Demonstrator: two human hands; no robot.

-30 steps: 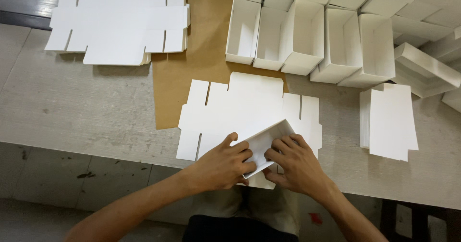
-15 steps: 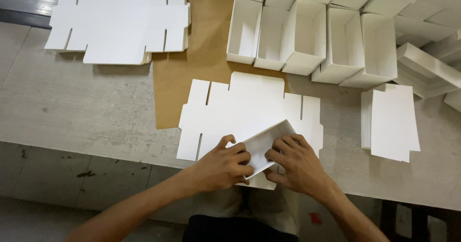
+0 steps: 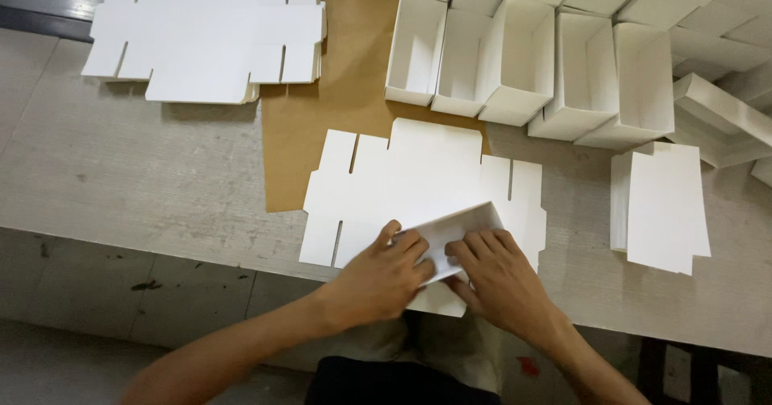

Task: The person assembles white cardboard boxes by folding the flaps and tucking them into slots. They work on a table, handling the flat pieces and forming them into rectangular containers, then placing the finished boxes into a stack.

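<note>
At the worktop's (image 3: 161, 180) near edge we judge a flap fold underway: our left hand (image 3: 382, 280) and right hand (image 3: 503, 280), fingers curled, pinch the flat box blank's (image 3: 418, 180) raised flap (image 3: 450, 232), which next needs creasing.

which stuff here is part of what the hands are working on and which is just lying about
In hand:
- flat white box blank
- its raised flap
- left hand, right hand, both on the flap

Lying about:
- stack of blanks
- folded boxes
- brown paper
- flat folded piece
</note>
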